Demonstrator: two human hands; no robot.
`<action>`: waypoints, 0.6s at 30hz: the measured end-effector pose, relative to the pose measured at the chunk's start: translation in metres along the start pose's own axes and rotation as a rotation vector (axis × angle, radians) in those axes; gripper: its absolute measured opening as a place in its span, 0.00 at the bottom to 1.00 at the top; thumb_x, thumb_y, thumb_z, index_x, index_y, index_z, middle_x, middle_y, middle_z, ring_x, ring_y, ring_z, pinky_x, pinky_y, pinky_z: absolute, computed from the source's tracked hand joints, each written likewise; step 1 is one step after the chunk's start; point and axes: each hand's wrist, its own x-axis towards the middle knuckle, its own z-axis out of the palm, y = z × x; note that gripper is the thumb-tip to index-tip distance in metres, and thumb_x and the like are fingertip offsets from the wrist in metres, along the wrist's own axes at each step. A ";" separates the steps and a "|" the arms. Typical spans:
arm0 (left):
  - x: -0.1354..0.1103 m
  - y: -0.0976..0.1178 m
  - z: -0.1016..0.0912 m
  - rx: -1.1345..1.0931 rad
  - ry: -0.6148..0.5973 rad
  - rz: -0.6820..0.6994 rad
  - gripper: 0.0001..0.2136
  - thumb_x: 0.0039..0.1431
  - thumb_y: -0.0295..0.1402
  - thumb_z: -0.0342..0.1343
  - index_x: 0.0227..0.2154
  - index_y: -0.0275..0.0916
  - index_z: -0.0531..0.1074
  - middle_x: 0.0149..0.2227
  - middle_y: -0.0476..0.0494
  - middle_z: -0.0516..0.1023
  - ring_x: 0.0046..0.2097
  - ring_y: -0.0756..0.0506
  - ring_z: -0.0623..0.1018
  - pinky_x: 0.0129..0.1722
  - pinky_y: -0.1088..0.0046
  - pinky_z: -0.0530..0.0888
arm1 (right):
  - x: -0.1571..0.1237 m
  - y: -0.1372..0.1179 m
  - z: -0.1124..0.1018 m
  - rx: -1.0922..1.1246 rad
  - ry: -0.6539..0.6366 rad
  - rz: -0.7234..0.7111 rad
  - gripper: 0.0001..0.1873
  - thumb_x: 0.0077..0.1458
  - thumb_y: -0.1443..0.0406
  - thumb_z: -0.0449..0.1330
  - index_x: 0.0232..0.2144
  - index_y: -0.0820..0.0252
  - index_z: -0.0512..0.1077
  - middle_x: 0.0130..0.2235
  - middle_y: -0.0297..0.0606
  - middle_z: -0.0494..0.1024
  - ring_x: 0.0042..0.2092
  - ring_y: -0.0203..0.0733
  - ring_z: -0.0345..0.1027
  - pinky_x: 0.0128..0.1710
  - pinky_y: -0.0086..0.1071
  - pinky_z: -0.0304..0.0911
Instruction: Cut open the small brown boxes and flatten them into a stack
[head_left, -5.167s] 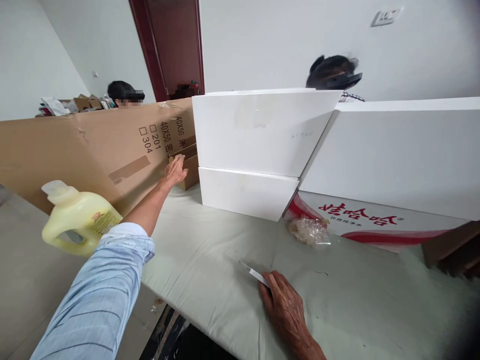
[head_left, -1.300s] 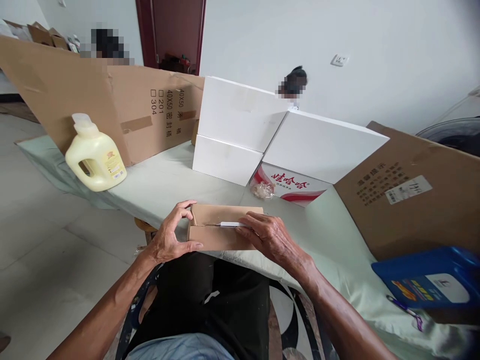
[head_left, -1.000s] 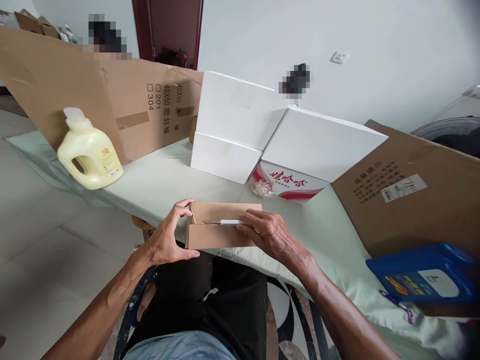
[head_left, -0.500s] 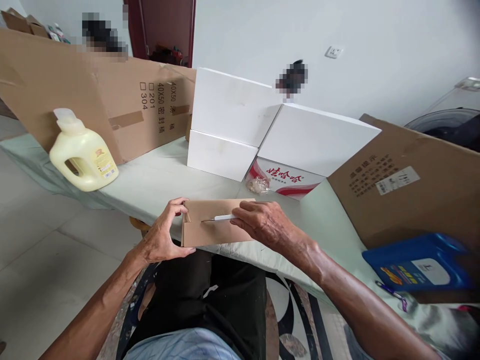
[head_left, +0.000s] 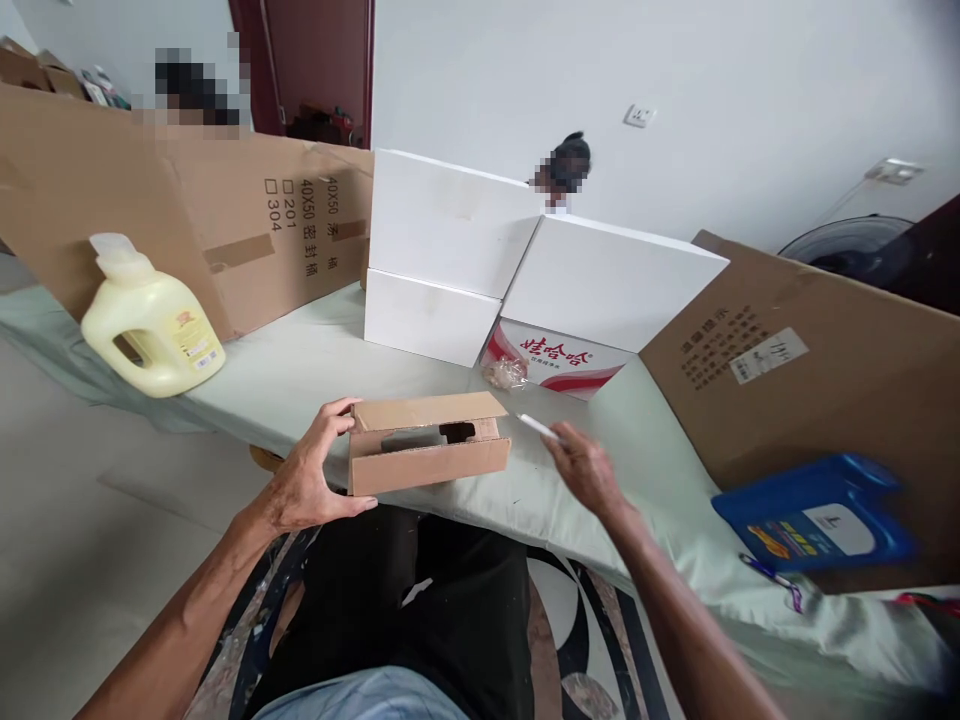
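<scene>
A small brown cardboard box (head_left: pixel 427 445) lies at the near edge of the pale green table (head_left: pixel 315 365), its top flaps parted with a dark gap between them. My left hand (head_left: pixel 304 480) grips the box's left end, thumb below and fingers over the top. My right hand (head_left: pixel 589 470), blurred by motion, is to the right of the box and closed on a thin white knife (head_left: pixel 540 428) that points up and left.
A yellow jug (head_left: pixel 150 320) stands at the left. Tall cardboard sheets (head_left: pixel 225 220), white foam boxes (head_left: pixel 450 240) and a red-printed carton (head_left: pixel 555 355) line the back. A blue container (head_left: pixel 817 510) lies at the right. Two other people sit behind the boxes.
My right hand has drawn the knife off the box top and away to the right. The flaps now stand apart, showing a gap.
</scene>
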 end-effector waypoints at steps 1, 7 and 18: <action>-0.001 0.002 -0.001 0.018 -0.009 0.013 0.35 0.52 0.38 0.75 0.59 0.45 0.65 0.76 0.27 0.58 0.74 0.28 0.67 0.66 0.50 0.74 | -0.012 0.008 0.021 -0.017 0.002 0.040 0.26 0.76 0.48 0.48 0.37 0.56 0.76 0.34 0.43 0.79 0.35 0.47 0.72 0.34 0.36 0.63; -0.002 0.010 -0.005 0.126 -0.053 0.070 0.30 0.53 0.34 0.74 0.57 0.46 0.69 0.77 0.30 0.56 0.76 0.26 0.63 0.69 0.47 0.73 | -0.039 0.022 0.086 0.035 0.060 0.064 0.28 0.74 0.46 0.48 0.38 0.56 0.79 0.38 0.49 0.81 0.42 0.55 0.75 0.43 0.46 0.73; -0.003 0.015 -0.016 0.242 -0.147 0.115 0.31 0.53 0.41 0.77 0.60 0.46 0.74 0.76 0.31 0.60 0.73 0.26 0.68 0.66 0.47 0.76 | 0.026 -0.118 0.011 0.249 0.210 -0.441 0.25 0.74 0.54 0.60 0.68 0.52 0.70 0.65 0.52 0.74 0.65 0.60 0.68 0.63 0.57 0.68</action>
